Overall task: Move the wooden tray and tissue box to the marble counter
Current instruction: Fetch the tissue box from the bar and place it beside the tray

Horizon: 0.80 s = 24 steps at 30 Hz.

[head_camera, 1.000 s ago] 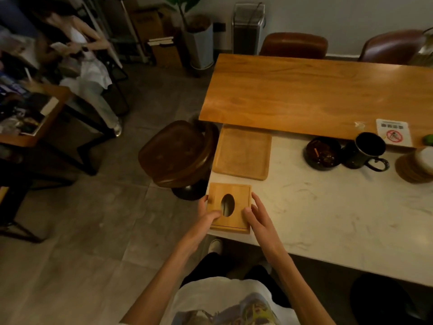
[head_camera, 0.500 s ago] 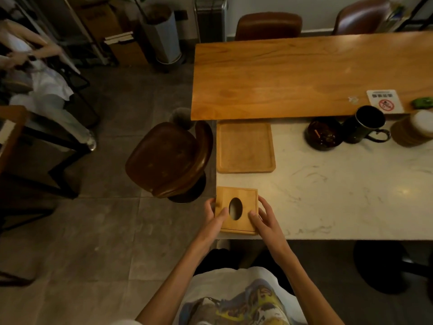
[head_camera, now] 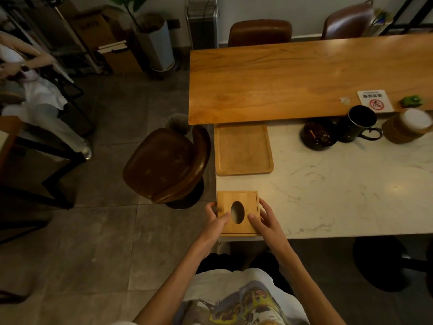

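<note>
Tray (head_camera: 243,150) sits flat on the marble counter (head_camera: 339,188), job half done; left hand (head_camera: 216,220) and right hand (head_camera: 263,218) clasp the tissue box (head_camera: 239,212) at the counter's near corner, only letting go looks left

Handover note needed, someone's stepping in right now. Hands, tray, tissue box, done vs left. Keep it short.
Left hand: gripping the left side of the square wooden tissue box with the oval slot, thumb on its top.
Right hand: holding the box's right side, thumb on top.
Tissue box: sits at the near left corner of the white marble counter, by the edge.
Flat rectangular wooden tray: already on the marble, beyond the box, beside the long wooden table, untouched.
Done: both things are on the marble.
Left: probably just let go of the box; nudge it in from the edge if wanted.
</note>
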### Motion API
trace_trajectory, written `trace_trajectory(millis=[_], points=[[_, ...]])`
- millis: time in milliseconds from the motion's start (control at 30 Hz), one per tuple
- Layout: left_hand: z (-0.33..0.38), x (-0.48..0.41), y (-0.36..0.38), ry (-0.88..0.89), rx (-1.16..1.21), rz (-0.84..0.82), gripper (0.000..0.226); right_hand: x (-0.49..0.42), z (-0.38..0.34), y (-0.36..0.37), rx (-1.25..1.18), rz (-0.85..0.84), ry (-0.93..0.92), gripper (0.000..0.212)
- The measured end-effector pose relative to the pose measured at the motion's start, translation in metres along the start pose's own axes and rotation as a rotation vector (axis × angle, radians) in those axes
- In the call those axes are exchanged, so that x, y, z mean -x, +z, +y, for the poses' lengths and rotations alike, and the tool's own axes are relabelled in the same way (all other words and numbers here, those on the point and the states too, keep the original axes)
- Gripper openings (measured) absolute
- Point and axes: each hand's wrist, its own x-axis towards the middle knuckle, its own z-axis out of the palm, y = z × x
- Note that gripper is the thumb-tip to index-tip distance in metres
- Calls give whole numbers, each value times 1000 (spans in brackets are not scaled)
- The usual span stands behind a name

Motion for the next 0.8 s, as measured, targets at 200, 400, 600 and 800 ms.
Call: trace_trajectory(millis=[200, 400, 600, 800], points=[[2, -5, -4, -61, 73, -7, 57, 1, 5, -3, 122, -4, 25, 67], [3, -9, -10, -99, 76, -106, 65, -2, 14, -8, 279, -23, 29, 62], [3, -5, -16, -126, 84, -120, 57, 2, 12, -8, 239, -26, 35, 59], [2, -4, -15, -134, 78, -122, 56, 9, 11, -7, 206, -11, 55, 62]])
